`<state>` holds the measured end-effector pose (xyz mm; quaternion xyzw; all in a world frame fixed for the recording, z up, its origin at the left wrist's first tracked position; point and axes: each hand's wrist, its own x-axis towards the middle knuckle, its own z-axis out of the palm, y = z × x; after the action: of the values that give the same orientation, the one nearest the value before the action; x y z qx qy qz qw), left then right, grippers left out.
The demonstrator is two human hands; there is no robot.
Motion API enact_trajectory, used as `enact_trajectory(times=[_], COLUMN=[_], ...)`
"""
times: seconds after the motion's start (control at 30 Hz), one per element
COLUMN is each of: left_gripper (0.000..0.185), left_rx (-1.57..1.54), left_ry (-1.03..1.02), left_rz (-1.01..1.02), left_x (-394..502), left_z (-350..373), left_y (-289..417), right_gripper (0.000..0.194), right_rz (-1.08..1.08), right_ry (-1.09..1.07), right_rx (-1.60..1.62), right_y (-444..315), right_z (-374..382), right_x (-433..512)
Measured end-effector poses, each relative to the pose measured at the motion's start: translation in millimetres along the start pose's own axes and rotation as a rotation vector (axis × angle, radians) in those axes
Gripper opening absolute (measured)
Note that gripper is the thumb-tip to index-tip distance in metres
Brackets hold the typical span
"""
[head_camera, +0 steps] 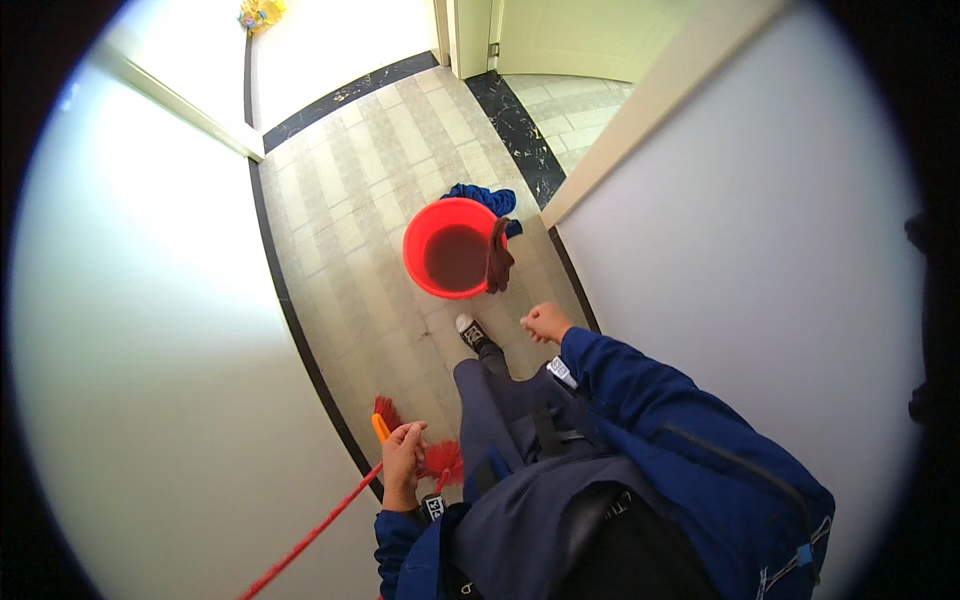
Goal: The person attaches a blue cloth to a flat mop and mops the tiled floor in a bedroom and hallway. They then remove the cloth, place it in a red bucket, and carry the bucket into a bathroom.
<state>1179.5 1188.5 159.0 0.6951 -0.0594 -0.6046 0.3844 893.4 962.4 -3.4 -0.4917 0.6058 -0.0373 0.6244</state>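
My right hand (547, 323) hangs beside the right wall with its fingers curled together and nothing visible in them. Past it on the tiled floor stands a red plastic bucket (417, 262) of dark, murky water (456, 257). A dark brown cloth (499, 262) drapes over the bucket's right rim. My left hand (405, 452), fingers bent, is low at the left, in front of a broom with a red handle (315, 532), an orange part (380, 427) and red bristles (387, 412). Whether it touches the broom is unclear. Another red-bristled head (444, 459) shows beside that hand.
A blue cloth (484, 198) lies behind the bucket. White walls (165, 337) with dark skirting (296, 330) flank the narrow passage. Black stone thresholds (517, 135) cross two doorways, and a pale door (577, 37) stands at upper right. My shoe (471, 331) is just before the bucket.
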Motion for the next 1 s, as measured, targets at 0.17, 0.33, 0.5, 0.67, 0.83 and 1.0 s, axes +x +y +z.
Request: enact_trajectory(times=[0.17, 0.33, 0.5, 0.67, 0.83, 1.0], left_gripper=[0.020, 0.020, 0.023, 0.036, 0.047, 0.053], left_rx=[0.074, -0.020, -0.239, -0.437, -0.726, -0.720], left_ry=[-0.058, -0.074, -0.106, 0.015, -0.164, 0.105], left_rz=[-0.068, -0.096, -0.443, -0.681, -0.534, -0.364], left_x=[129, 226, 284, 319, 336, 311], left_z=[45, 94, 122, 146, 181, 152], left_y=[62, 69, 21, -15, -17, -4], right_gripper=[0.027, 0.036, 0.040, 0.016, 0.015, 0.022], right_rz=[0.098, -0.022, 0.293, 0.281, 0.331, 0.139], right_ry=[0.051, 0.348, 0.199, -0.126, -1.191, -0.133], right_rx=[-0.252, -0.611, 0.194, -0.061, 0.145, -0.072], right_y=[2, 14, 45, 6, -84, -68], right_z=[0, 2, 2, -2, -11, -92], right_x=[86, 186, 276, 252, 184, 365])
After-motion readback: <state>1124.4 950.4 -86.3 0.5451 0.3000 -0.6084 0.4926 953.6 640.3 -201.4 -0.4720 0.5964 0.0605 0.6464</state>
